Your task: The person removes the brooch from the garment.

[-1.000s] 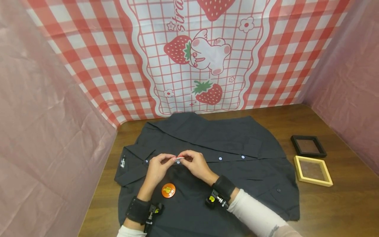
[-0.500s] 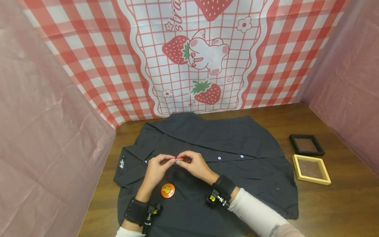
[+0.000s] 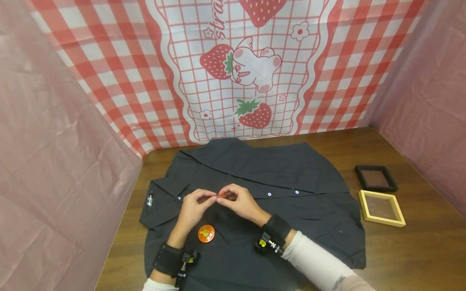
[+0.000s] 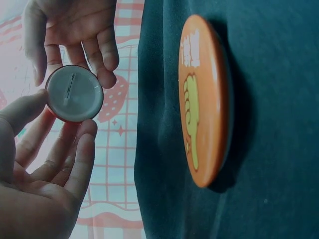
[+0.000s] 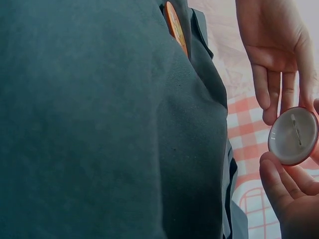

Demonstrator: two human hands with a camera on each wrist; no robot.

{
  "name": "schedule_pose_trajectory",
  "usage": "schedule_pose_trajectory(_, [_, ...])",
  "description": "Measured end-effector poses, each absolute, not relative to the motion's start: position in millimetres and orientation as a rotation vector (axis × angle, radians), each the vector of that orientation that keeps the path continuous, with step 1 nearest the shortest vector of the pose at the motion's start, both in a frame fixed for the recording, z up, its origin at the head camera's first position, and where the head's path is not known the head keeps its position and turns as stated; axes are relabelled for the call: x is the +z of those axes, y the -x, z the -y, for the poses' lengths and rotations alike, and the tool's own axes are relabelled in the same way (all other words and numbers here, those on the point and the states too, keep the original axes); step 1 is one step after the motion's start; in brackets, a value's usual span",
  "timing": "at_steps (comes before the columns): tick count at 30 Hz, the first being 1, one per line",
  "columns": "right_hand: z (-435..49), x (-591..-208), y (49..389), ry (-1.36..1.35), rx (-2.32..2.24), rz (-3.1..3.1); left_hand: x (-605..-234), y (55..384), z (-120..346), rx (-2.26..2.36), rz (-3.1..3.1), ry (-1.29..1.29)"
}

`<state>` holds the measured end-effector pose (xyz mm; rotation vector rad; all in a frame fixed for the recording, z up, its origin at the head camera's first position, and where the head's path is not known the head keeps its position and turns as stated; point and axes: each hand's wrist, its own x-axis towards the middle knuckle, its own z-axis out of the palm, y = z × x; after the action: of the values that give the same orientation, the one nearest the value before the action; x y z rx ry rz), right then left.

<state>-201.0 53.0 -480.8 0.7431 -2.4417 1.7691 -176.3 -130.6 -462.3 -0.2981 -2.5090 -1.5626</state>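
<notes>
A round badge [image 4: 76,94] with a smooth, pale, faintly shiny back, a thin red rim and a straight metal pin [image 4: 70,88] across its middle is held above the shirt [image 3: 262,165]. The left hand [image 3: 192,208] and right hand [image 3: 244,205] pinch it from opposite sides, the fingers nearly closed, with only the badge between thumb and forefinger tips; the other fingers curve loosely. The shirt is dark, matt cloth, softly creased, spread on the wood-grain tabletop [image 3: 429,246]. On it, nearer the body than the fingers, lies a glossy, domed orange badge [image 3: 206,233] printed with a yellow thumbs-up. Well to the right stand apart two square-cornered frames, black [image 3: 380,188] and yellow [image 3: 385,221].
</notes>
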Motion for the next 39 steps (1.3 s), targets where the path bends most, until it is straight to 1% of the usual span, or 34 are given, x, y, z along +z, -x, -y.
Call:
schedule_pose_trajectory(6, [-54.0,-480.3,199.2,-0.741,1.765,2.479,-463.1,175.7,130.0,-1.586,2.505,0.306])
schedule_pose_trajectory(12, [-55.4,-479.8,198.8,-0.766,1.777,2.47,-460.4,173.8,126.0,-1.591,2.508,0.246])
schedule_pose_trajectory(20, [-57.0,-480.0,199.0,-0.779,1.751,2.488,-428.4,157.7,119.8,-1.573,2.532,0.319])
schedule_pose_trajectory(24, [-57.6,-481.2,199.2,-0.79,1.758,2.481,-424.9,155.4,118.7,-1.58,2.539,0.322])
schedule_pose_trajectory(28, [-58.6,-482.3,199.5,-0.793,1.774,2.484,-428.2,157.3,118.4,-1.587,2.547,0.308])
schedule_pose_trajectory(32, [-59.3,-483.0,199.9,-0.781,1.795,2.499,-444.3,165.2,120.5,-1.59,2.538,0.306])
schedule_pose_trajectory(35, [-60.3,-482.4,199.8,-0.772,1.807,2.518,-457.4,171.3,123.8,-1.609,2.524,0.326])
schedule_pose_trajectory(39, [-61.9,-480.7,199.6,-0.765,1.819,2.55,-463.2,173.4,127.8,-1.626,2.506,0.384])
